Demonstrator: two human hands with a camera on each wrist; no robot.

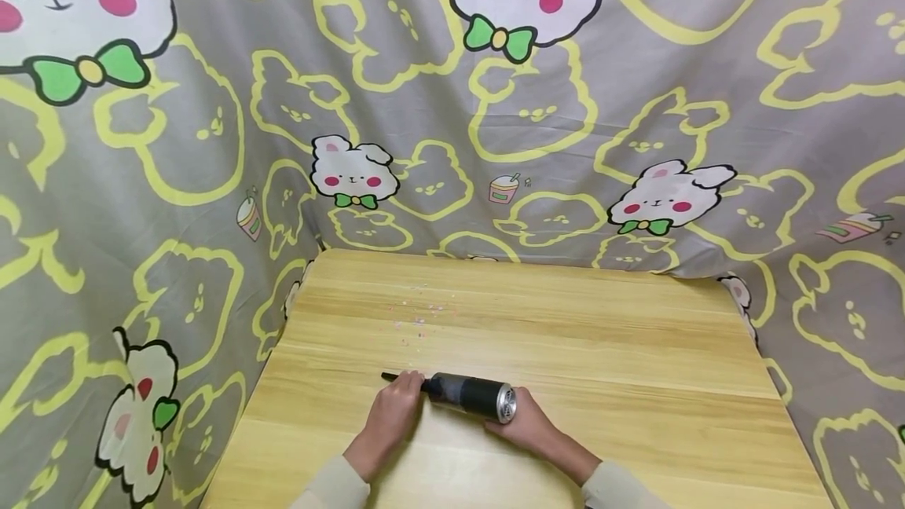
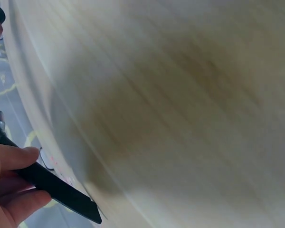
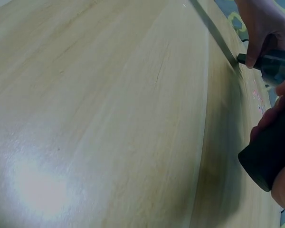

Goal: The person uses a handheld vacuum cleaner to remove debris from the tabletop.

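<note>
Beyond vacuum [image 1: 470,395] nozzle: confetti bits [image 1: 419,320] | table [image 1: 636,352] | bunny cloth [image 1: 566,100]

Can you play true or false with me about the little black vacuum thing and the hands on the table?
1. Both hands hold the handheld vacuum. True: the left hand grips its thin nozzle end and the right hand holds its body.
2. The vacuum is red. False: it is black with a silver end cap.
3. Tiny bits of confetti lie on the wooden table. True: they sit farther from the person than the vacuum.
4. The nozzle is touching the confetti. False: the nozzle lies apart from it, nearer the person.
5. The cloth behind the table is plain white. False: it is grey with yellow outlines and white bunnies.
</note>
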